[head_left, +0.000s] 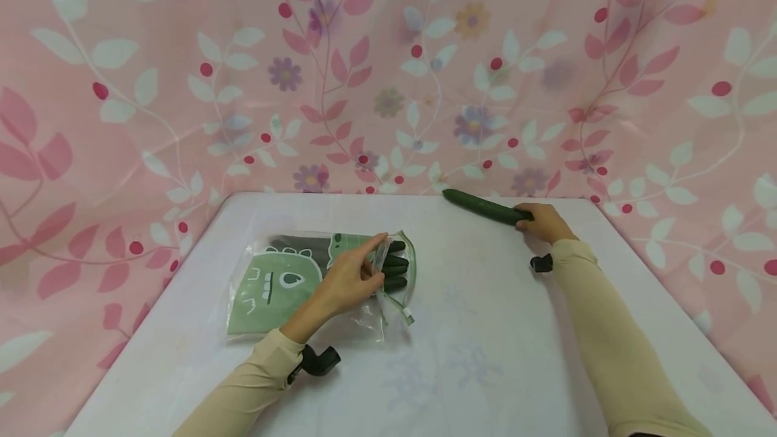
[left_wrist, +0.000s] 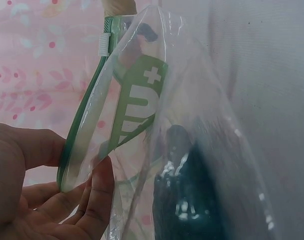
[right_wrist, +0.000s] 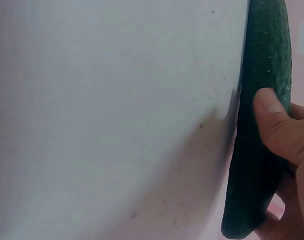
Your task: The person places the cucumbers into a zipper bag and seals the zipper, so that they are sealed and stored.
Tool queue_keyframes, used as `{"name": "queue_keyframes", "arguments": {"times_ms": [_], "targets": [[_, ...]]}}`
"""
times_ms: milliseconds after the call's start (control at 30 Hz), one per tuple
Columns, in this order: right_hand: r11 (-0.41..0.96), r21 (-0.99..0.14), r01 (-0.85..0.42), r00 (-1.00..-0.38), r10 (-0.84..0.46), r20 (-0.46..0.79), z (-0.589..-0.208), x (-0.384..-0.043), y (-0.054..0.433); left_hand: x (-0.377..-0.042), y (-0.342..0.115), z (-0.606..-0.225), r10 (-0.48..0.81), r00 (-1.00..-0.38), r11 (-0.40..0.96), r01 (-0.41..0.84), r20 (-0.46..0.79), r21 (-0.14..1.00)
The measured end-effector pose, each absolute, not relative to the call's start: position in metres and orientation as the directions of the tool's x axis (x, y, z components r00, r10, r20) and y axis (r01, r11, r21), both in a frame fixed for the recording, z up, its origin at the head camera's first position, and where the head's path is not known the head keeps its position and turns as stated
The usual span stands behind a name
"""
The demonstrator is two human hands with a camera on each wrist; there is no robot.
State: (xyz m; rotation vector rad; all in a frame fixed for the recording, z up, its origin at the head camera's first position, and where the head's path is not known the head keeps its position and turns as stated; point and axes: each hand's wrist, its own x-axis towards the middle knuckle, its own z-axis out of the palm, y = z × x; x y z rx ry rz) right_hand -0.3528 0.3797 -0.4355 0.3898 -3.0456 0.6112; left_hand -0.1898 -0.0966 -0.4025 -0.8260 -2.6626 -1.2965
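Note:
A clear plastic zip bag [head_left: 364, 322] with a green monster print lies on the left of the table, its green-edged mouth facing right. Several dark green cucumbers [head_left: 396, 282] show inside near that mouth. With thumb and fingers, my left hand [head_left: 349, 282] pinches the bag's edge; the left wrist view shows the green zip strip [left_wrist: 84, 110] and white slider [left_wrist: 104, 45] close by. At the back right, my right hand [head_left: 544, 221] grips one end of a long cucumber [head_left: 479, 206]. The thumb lies across that cucumber [right_wrist: 264, 55] in the right wrist view.
The white table [head_left: 485, 302] ends at a back edge just behind the held cucumber. Behind it hangs a pink floral curtain [head_left: 376, 73]. A black wrist device [head_left: 318, 361] on the left arm sits just below the bag.

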Motion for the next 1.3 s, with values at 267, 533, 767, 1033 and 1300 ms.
{"name": "queue_keyframes", "arguments": {"times_ms": [267, 533, 767, 1033, 1300], "targets": [[0.889, -0.378, -0.258, -0.966, -0.234, 0.108, -0.442, -0.348, 0.383, -0.190, -0.097, -0.401, 0.438, -0.856, 0.492, 0.484, 0.276, 0.723], [0.884, -0.377, -0.276, -0.958, -0.223, 0.179, -0.426, -0.331, 0.379, -0.190, -0.098, -0.398, 0.433, -0.854, 0.502, 0.495, 0.290, 0.709], [0.878, -0.362, -0.314, -0.941, -0.236, 0.243, -0.422, -0.309, 0.373, -0.189, -0.097, -0.400, 0.437, -0.856, 0.499, 0.487, 0.278, 0.716], [0.848, -0.393, -0.355, -0.921, -0.244, 0.305, -0.415, -0.284, 0.355, -0.188, -0.097, -0.401, 0.431, -0.861, 0.491, 0.474, 0.269, 0.731], [0.836, -0.391, -0.386, -0.906, -0.262, 0.333, -0.402, -0.266, 0.341, -0.187, -0.097, -0.400, 0.432, -0.862, 0.487, 0.470, 0.265, 0.736]]}}
